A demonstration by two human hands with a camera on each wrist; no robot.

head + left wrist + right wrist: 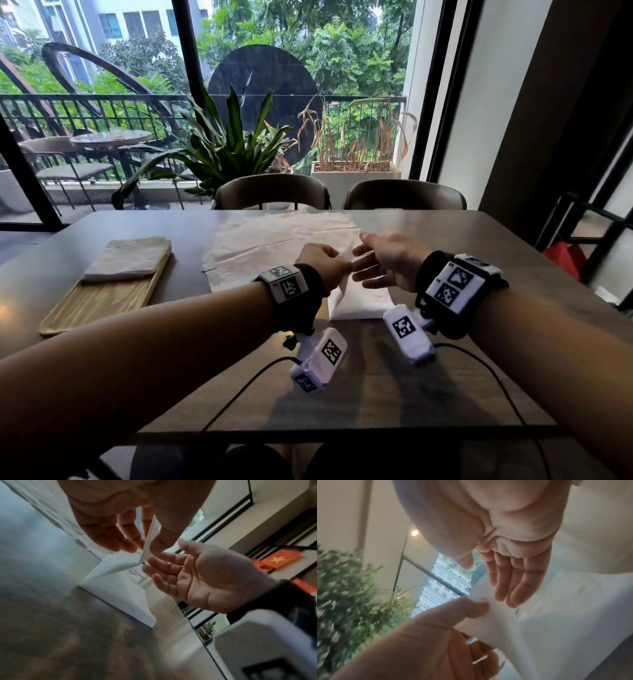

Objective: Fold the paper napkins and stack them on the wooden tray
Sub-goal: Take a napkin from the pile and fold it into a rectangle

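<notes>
Left hand (323,265) pinches a lifted corner of the napkin (359,301) at mid worktop. Right hand (385,262) relaxed, fingers spread, just beside that corner. Tray (99,301) lies well left, near the left edge.

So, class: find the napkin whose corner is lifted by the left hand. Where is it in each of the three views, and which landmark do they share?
Head: the napkin lies centre, near the table edge, its corner raised between the hands.
Left wrist: centre-left, corner pinched by the left hand.
Right wrist: right half.
Shared landmark: the open right hand.
</notes>
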